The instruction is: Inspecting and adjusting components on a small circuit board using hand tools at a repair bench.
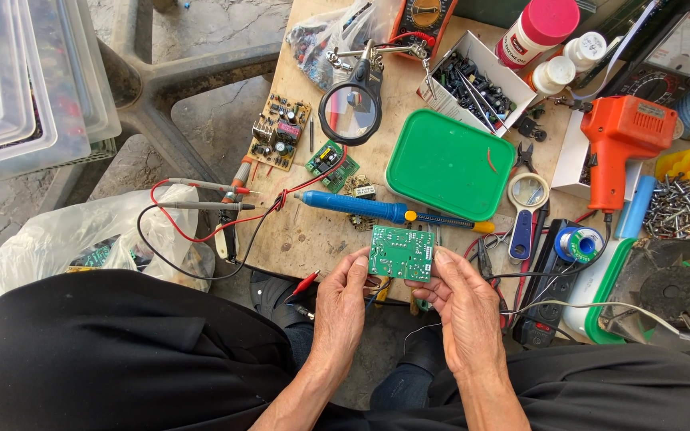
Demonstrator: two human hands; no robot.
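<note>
**Both hands hold a green board at the near edge of the bench**

The left hand [343,299] comes up from the near side, wrist straight, back of the hand towards the camera. Its thumb and fingertips close on the left edge of the board [402,253]. The right hand [465,307] mirrors it, palm turned inward, with its thumb on the board's right edge and the fingers curled beneath. Each grip is clenched on the board, pinching it by its edges.

The board sits between the two grips, held level, its green solder side up. It hangs at the near edge of the bench [305,231], just above the person's lap.

Just beyond the board lies a blue soldering iron [369,207], pointing left. Farther off is a green lid [450,164], and left of it a magnifier [350,112] on a clip stand. Two more circuit boards [279,132] lie to the far left, near red and black probe leads [201,195]. To the right are an orange solder gun [620,144], a small hand lens [527,195] and a solder spool [580,242]. A box of parts [477,84] stands at the far side.
</note>
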